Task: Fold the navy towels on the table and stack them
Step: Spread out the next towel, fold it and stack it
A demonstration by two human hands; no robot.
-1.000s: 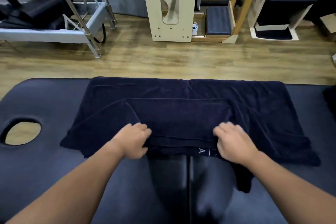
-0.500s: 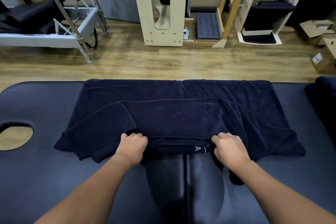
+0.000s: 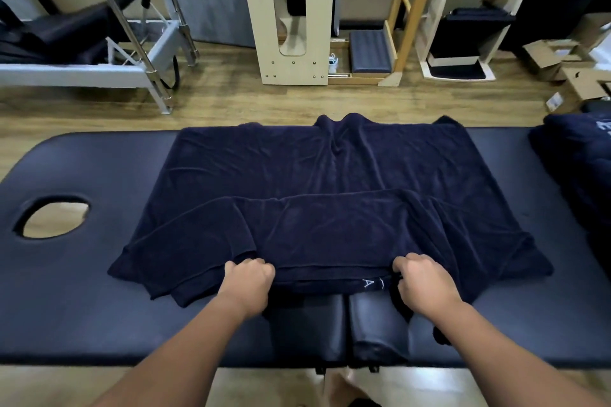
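Both hands [image 3: 334, 284] on navy towel [image 3: 330, 182]

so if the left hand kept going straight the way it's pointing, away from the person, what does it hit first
Nothing solid: the left hand grips the near edge of the navy towel, so going forward it would only ride over that towel's folded layer on the table. Beyond the far edge the way looks free, though depth is hard to judge.

Navy towel [image 3: 330, 168] spread across the dark padded desk [image 3: 82, 307], near part doubled over into a flap. My left hand [image 3: 248, 277] and right hand [image 3: 421, 279] both grip the near folded edge, fingers curled into the cloth. White letter A on the hem by my right hand. Face hole [image 3: 54, 220] at left. More navy towels [image 3: 582, 155] at the desk's right end
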